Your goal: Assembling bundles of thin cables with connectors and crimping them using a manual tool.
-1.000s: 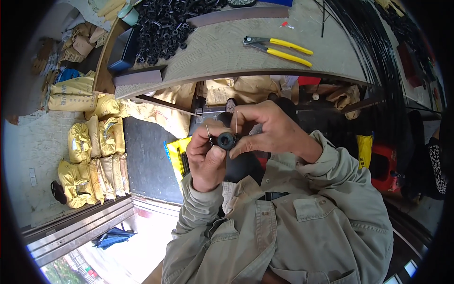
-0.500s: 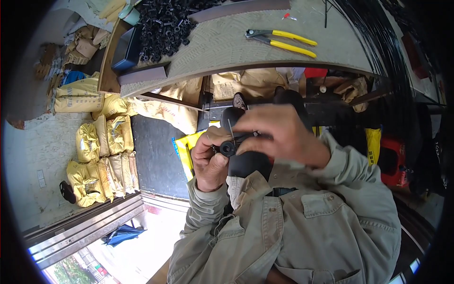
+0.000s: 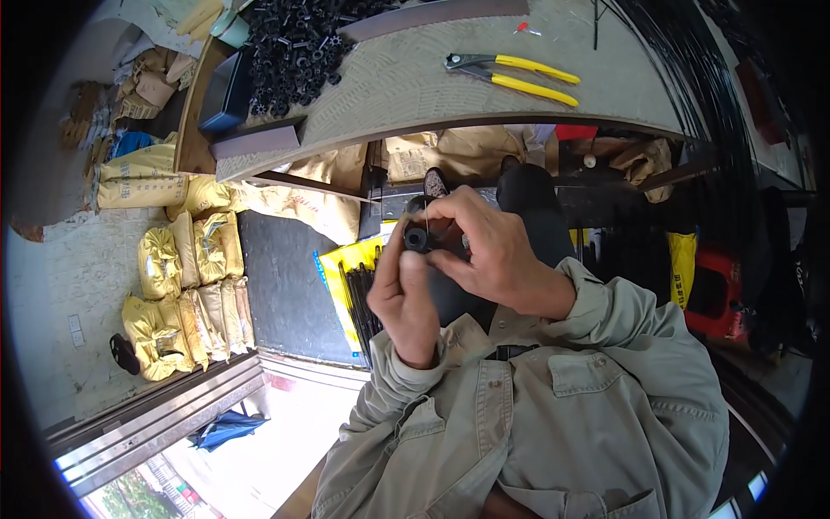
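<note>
In front of my lap, my left hand (image 3: 405, 298) pinches a small black ring-shaped part (image 3: 416, 239) between thumb and fingers. The round hole of the part faces up toward me. My right hand (image 3: 494, 251) is closed close against the part's right side, its thumb and forefinger bent inward. A thin metal pin or wire (image 3: 426, 210) shows upright at the right fingertips. Something dark with a grey end lies partly hidden within the right fingers; its kind cannot be made out.
On the bench (image 3: 406, 86) ahead lie yellow-handled cutters (image 3: 519, 76), a heap of small black parts (image 3: 298, 52) and long black strands (image 3: 661, 60). Black rods (image 3: 359, 290) rest on a yellow bag by my left wrist. Yellow sacks (image 3: 160, 333) stand left; a red object (image 3: 718, 298) is right.
Both hands have moved slightly farther from my body, with the black part still in the left. The left hand has turned more upright and the right has drawn in, uncovering the black rods.
</note>
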A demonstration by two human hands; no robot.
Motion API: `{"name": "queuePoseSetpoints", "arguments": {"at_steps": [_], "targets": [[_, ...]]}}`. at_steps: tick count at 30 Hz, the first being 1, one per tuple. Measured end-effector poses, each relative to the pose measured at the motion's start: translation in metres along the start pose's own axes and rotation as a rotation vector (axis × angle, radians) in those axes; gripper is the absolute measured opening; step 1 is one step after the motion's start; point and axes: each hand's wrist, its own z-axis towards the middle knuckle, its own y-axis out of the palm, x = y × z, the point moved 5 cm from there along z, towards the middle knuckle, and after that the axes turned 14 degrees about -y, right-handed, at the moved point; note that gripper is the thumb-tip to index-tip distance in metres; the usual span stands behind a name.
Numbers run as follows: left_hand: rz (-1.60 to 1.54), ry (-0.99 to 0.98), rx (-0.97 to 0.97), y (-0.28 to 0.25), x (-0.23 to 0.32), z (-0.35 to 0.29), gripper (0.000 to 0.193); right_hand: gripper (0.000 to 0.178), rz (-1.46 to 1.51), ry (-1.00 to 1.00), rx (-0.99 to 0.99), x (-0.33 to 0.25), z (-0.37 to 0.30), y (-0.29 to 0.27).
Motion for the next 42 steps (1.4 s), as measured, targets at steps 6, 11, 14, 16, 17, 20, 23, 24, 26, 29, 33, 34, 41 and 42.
{"name": "queuePoseSetpoints", "arguments": {"at_steps": [6,11,14,16,17,20,23,24,26,29,33,34,41,42], "targets": [[0.351,0.222,-0.092,-0.005,0.02,-0.003,0.034,0.04,-0.088,-0.305,0.082,-0.005,-0.016,0.006],[0.16,0.255,-0.209,-0.01,0.034,-0.004,0.034,0.034,0.127,-0.26,0.072,0.008,-0.022,0.016],[0.614,0.524,-0.225,-0.003,0.043,-0.006,0.034,0.032,0.153,-0.281,0.036,0.008,-0.023,0.019],[0.568,0.502,-0.222,-0.001,0.041,-0.006,0.033,0.028,0.176,-0.287,0.024,0.006,-0.022,0.018],[0.522,0.483,-0.216,0.0,0.039,-0.006,0.032,0.028,0.174,-0.284,0.023,0.007,-0.02,0.018],[0.43,0.44,-0.171,-0.003,0.034,-0.006,0.032,0.031,0.331,-0.268,0.018,0.014,-0.015,0.017],[0.344,0.397,-0.093,-0.006,0.03,-0.005,0.033,0.033,0.375,-0.276,-0.014,0.019,-0.015,0.014],[0.337,0.399,-0.137,-0.003,0.03,-0.004,0.033,0.034,0.399,-0.281,-0.03,0.019,-0.016,0.013],[0.323,0.403,-0.223,0.002,0.032,0.0,0.034,0.033,0.382,-0.273,-0.048,0.017,-0.015,0.01],[0.362,0.365,-0.336,0.008,0.032,0.011,0.034,0.032,0.352,-0.256,-0.086,0.017,-0.014,0.008],[0.339,0.324,-0.521,0.013,0.025,0.026,0.035,0.03,0.387,-0.238,-0.01,0.028,-0.018,0.007],[0.32,0.318,-0.582,0.016,0.023,0.028,0.035,0.029,0.388,-0.228,-0.077,0.03,-0.02,0.006],[0.111,0.179,-0.443,0.015,0.021,0.027,0.047,0.023,-0.329,-0.377,-0.204,0.076,0.032,-0.061],[-0.007,0.065,-0.394,0.015,0.018,0.027,0.053,0.023,-0.62,-0.318,-0.196,0.094,0.046,-0.087]]}}
